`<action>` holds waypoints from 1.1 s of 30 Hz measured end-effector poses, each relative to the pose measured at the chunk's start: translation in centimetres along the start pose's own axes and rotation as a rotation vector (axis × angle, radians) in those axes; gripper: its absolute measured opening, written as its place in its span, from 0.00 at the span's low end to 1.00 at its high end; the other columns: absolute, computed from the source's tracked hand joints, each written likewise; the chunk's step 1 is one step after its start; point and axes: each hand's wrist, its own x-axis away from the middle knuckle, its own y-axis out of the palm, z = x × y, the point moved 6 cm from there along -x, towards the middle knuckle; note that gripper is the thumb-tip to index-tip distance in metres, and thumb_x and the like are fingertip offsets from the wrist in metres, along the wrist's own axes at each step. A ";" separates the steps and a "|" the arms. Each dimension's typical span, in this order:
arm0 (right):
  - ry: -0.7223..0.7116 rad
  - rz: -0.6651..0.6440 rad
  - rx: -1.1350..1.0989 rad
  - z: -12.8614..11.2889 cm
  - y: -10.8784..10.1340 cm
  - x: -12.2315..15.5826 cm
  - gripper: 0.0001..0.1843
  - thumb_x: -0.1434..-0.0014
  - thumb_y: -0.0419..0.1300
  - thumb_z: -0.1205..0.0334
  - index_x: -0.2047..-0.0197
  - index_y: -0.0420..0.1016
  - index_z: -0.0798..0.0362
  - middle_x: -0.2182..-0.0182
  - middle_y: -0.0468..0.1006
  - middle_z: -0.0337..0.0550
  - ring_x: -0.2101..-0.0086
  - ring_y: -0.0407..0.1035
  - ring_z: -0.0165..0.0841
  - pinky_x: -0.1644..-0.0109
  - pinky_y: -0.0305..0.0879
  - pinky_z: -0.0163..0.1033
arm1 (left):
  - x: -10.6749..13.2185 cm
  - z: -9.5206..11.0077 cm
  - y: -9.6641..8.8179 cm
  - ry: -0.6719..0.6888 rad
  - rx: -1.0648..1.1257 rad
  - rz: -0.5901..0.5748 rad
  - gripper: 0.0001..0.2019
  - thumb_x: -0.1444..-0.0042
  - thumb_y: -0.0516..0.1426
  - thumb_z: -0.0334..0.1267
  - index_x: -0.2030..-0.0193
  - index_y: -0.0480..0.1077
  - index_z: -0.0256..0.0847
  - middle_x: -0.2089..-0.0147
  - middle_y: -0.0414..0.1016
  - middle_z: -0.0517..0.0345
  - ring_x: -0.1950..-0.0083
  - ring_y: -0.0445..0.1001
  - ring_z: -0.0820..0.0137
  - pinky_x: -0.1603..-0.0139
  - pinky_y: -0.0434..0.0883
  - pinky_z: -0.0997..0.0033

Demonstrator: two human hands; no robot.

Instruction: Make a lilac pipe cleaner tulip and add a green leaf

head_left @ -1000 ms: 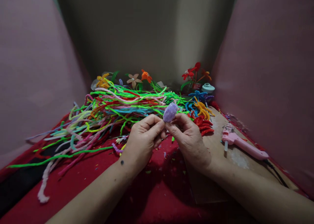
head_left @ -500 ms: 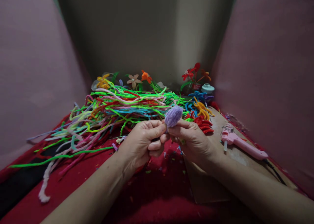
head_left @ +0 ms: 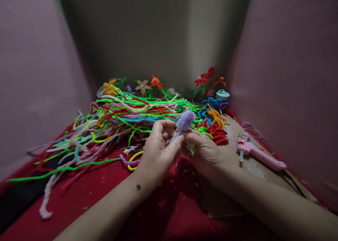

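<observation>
A small purple fuzzy bud (head_left: 185, 120) made of pipe cleaner sticks up between my two hands, on a thin purple stem. My left hand (head_left: 158, 151) pinches the stem just below the bud with thumb and fingers. My right hand (head_left: 204, 151) is closed round the stem from the right, its fingers curled under the bud. Both hands hover over the red cloth (head_left: 79, 205), in front of a big heap of coloured pipe cleaners (head_left: 126, 117).
A pink glue gun (head_left: 260, 155) lies on a brown board (head_left: 237, 163) at the right. Finished pipe-cleaner flowers (head_left: 208, 79) and a small pale vase (head_left: 222, 94) stand at the back. Red and orange curled pieces (head_left: 218, 128) lie near my right hand. Pink walls close in both sides.
The bud has tilted and shifted slightly between my hands. My left hand has turned and re-gripped the stem, fingers now raised; a yellow loop shows under it.
</observation>
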 end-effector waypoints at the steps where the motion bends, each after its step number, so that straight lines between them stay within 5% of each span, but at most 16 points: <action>1: 0.007 0.026 -0.023 0.1 -0.1 0.0 0.08 0.60 0.66 0.68 0.72 0.78 0.53 0.76 0.72 0.35 0.76 0.58 0.26 0.73 0.49 0.33 | 0.1 0.3 -0.2 0.123 -0.180 0.043 0.13 0.45 0.56 0.38 0.55 0.57 0.42 0.70 0.68 0.64 0.73 0.70 0.74 0.75 0.68 0.76; 3: 0.031 0.085 -0.069 0.3 -0.5 0.0 0.09 0.61 0.67 0.69 0.72 0.78 0.53 0.76 0.73 0.34 0.75 0.59 0.25 0.72 0.50 0.32 | 0.6 1.1 0.0 0.394 -0.549 0.105 0.10 0.43 0.55 0.36 0.55 0.60 0.41 0.62 0.71 0.57 0.64 0.73 0.71 0.65 0.70 0.73; 6: 0.068 0.157 -0.117 0.9 -1.3 -0.3 0.08 0.63 0.68 0.70 0.75 0.76 0.54 0.77 0.72 0.33 0.75 0.58 0.24 0.72 0.50 0.31 | 1.4 1.5 1.0 0.692 -0.944 0.117 0.08 0.39 0.50 0.32 0.54 0.63 0.36 0.63 0.72 0.52 0.63 0.73 0.68 0.63 0.70 0.71; 12: 0.039 0.147 -0.048 1.3 -1.7 -0.3 0.07 0.61 0.68 0.67 0.77 0.73 0.55 0.80 0.68 0.32 0.78 0.55 0.25 0.75 0.45 0.34 | 1.3 1.4 1.4 0.753 -1.232 0.119 0.07 0.41 0.49 0.29 0.61 0.67 0.33 0.72 0.71 0.54 0.72 0.72 0.68 0.73 0.66 0.71; 17: -0.055 0.110 0.076 0.6 -0.9 0.1 0.06 0.58 0.66 0.66 0.79 0.72 0.55 0.83 0.63 0.31 0.80 0.49 0.24 0.76 0.42 0.35 | 0.8 2.1 0.1 0.630 -0.889 0.179 0.04 0.43 0.52 0.31 0.66 0.68 0.36 0.72 0.73 0.57 0.73 0.72 0.73 0.72 0.67 0.77; 26: 0.021 0.020 -0.060 0.7 -0.5 0.0 0.09 0.60 0.67 0.68 0.72 0.74 0.53 0.80 0.67 0.32 0.79 0.54 0.24 0.75 0.47 0.32 | 0.3 0.8 -0.7 0.023 -0.072 0.130 0.05 0.45 0.56 0.37 0.69 0.69 0.38 0.86 0.61 0.69 0.86 0.58 0.81 0.85 0.57 0.81; 33: 0.058 -0.047 -0.031 0.6 -0.1 -0.1 0.07 0.59 0.68 0.64 0.75 0.73 0.53 0.81 0.68 0.34 0.80 0.55 0.24 0.76 0.46 0.34 | 0.3 0.5 -0.1 -0.207 0.397 0.068 0.06 0.51 0.61 0.35 0.71 0.69 0.36 0.78 0.71 0.64 0.88 0.58 0.83 0.89 0.58 0.83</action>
